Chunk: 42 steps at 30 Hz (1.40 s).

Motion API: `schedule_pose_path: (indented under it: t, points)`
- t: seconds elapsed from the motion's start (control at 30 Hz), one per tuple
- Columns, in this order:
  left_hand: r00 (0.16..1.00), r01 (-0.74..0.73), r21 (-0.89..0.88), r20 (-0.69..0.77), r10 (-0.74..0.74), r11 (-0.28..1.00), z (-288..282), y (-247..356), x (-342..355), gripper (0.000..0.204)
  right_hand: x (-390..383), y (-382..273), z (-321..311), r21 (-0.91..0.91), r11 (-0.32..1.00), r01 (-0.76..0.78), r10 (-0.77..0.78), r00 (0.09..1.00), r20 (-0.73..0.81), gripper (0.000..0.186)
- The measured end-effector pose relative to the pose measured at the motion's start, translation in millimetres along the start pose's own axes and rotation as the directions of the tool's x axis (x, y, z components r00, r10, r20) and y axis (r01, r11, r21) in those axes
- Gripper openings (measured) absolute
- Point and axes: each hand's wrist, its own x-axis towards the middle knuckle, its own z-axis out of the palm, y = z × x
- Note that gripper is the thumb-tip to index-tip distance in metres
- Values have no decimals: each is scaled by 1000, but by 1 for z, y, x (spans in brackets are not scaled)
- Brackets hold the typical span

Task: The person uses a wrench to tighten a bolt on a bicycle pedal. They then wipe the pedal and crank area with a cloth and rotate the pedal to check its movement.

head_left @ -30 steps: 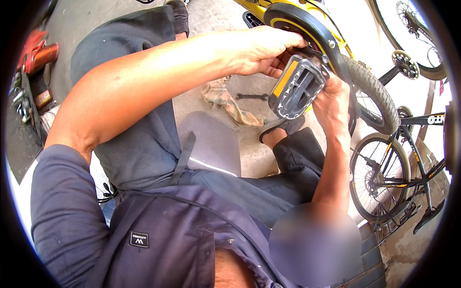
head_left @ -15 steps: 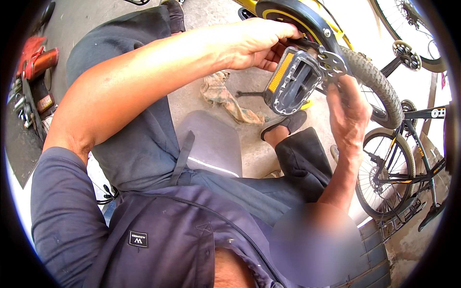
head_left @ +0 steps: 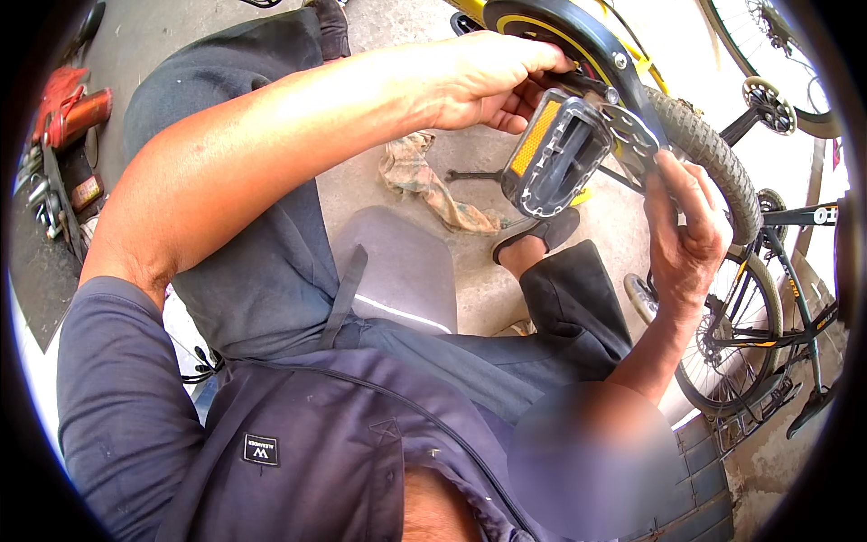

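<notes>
A black pedal [head_left: 562, 161] with a yellow reflector hangs on the crank side of a yellow bicycle, at upper centre. My left hand [head_left: 492, 83] reaches in from the left, its thumb and fingers closed around the crank arm [head_left: 578, 83] behind the pedal; part of that grip is hidden. From the right, my right hand [head_left: 688, 221] pinches the end of a flat metal multi-hole wrench [head_left: 634, 143]. The wrench's other end lies at the joint of pedal and crank, where the exact contact is hard to see.
The knobbly tyre [head_left: 709, 144] and black chain guard [head_left: 546, 18] are close to both hands. A crumpled rag [head_left: 420, 181] and a dark spanner [head_left: 474, 175] are on the floor below. Another bicycle [head_left: 777, 334] leans at right; a tool box [head_left: 54, 199] stands far left.
My right hand has moved right and slightly down, swinging the wrench with it. The pedal has shifted very slightly; my left hand has stayed at the crank.
</notes>
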Motion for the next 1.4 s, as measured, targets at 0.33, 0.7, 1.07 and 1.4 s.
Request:
schedule_pose_path:
  t: [0.33, 0.7, 1.07, 1.4]
  points:
    - [1000, -6, 5, -5, 6, 1000, -1, -1, 0, 27, 9, -12, -5, -58, 997, 49, -52, 998, -44, 28]
    - [1000, -8, -22, 2, 8, 1000, -1, -1, 2, 25, 12, -13, -6, -25, 998, 53, -53, 999, -5, 24]
    - [999, 27, 20, 26, -28, 999, -3, 0, 0, 29, 13, -13, 9, 8, 995, -103, 101, 983, 153, 18]
    - [999, 25, 12, 27, -25, 1000, -2, 1, -5, 27, 22, -15, 37, 77, 989, -130, 110, 969, 221, 15]
